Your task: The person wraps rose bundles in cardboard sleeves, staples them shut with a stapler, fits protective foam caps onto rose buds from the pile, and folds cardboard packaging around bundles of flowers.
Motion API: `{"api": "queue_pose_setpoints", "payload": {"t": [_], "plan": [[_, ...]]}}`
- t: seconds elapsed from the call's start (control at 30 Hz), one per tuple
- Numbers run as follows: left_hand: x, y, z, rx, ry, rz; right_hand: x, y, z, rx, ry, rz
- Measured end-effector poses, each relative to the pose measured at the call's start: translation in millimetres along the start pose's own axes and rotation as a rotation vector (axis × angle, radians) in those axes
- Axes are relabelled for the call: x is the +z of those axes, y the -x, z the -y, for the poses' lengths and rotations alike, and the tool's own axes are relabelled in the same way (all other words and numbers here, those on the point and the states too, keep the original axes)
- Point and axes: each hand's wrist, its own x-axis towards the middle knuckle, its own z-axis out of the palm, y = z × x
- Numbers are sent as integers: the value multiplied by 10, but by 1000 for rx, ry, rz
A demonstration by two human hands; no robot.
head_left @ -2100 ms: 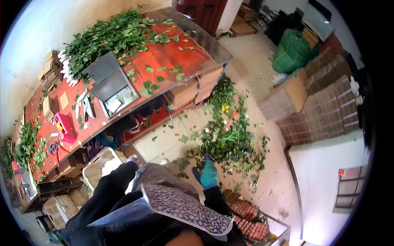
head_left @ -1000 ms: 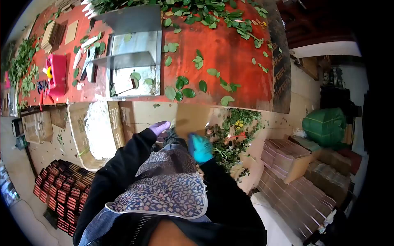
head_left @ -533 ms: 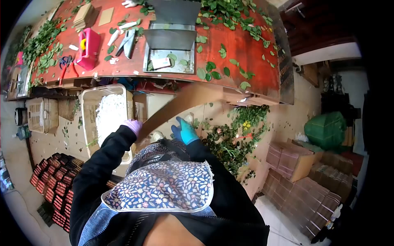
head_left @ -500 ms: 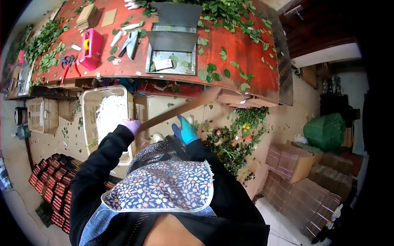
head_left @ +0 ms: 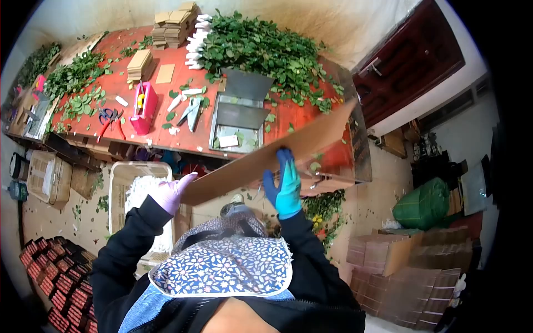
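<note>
A long, flat brown cardboard piece slants up to the right, from in front of my body to over the table's right part. My left hand, in a lilac glove, grips its lower left end, thumb stretched along it. In a teal and blue glove, my right hand lies over the near face of the cardboard, fingers extended and spread; whether they press on it I cannot tell. Behind the cardboard, on the red table, stands a grey metal tray with a small white box in it.
The table also bears a pink tape dispenser, grey pliers-like tool, red-handled cutters, cardboard pads and leafy stems. A cream basket stands below left. Flattened boxes and a green sack are right.
The cardboard has risen and now overlaps the tabletop. My right hand has moved up from below it to its near face. The view has tilted up, showing more of the table's back.
</note>
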Motion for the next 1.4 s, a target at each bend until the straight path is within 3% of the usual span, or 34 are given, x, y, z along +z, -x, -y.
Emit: {"api": "queue_pose_setpoints", "payload": {"t": [0.03, 0.13, 0.17, 0.23, 0.3, 0.4, 0.47, 0.57, 0.67, 0.8, 0.83, 0.9, 0.93, 1.03, 1.1, 1.23, 1.4], "plan": [[-164, -158, -167, -109, -22, 117, -35, -298, -51, -64, 15, 1], [108, -516, 16, -95, 239, -110, 140, -1128, -317, -185, 21, 10], [132, -692, 48, -1, 347, -209, 286, -1403, -465, -245, 6, 33], [28, -1018, 25, -268, 438, -73, 630, -1906, -793, -342, -101, 169], [161, -1312, 118, -250, 713, -151, 1003, -2230, -1251, -365, -184, 381], [197, -1820, 117, -444, 1462, -109, 1414, -2529, -1657, -322, -285, 733], [130, -2097, 117, -515, 1550, -172, 1570, -2593, -1774, -341, -328, 827], [226, -2311, 330, -456, 1499, -99, 1708, -2543, -1923, -440, -281, 912], [256, -2447, 448, -443, 1408, -70, 1921, -2425, -2085, -343, -303, 1076], [197, -2529, 815, -537, 1431, 3, 2056, -2423, -2061, -380, -203, 1118], [237, -2546, 961, -574, 1251, -73, 2074, -2420, -2042, -415, -165, 1119], [350, -2729, 1327, -207, 812, -289, 2126, -2358, -2036, -382, -184, 1149], [418, -2797, 1397, -296, 1093, -171, 2134, -2335, -2008, -403, -138, 1135], [741, -3057, 1672, 33, 1179, 174, 2161, -2274, -1962, -361, -92, 1135], [1167, -2985, 1829, -179, 1317, 579, 2166, -2290, -1962, -392, -91, 1136], [1281, -2964, 1973, -203, 1258, 657, 2079, -2345, -1946, -373, -210, 1165], [1356, -2897, 1979, -204, 1317, 639, 2219, -2278, -1856, -329, -33, 1142]]}}
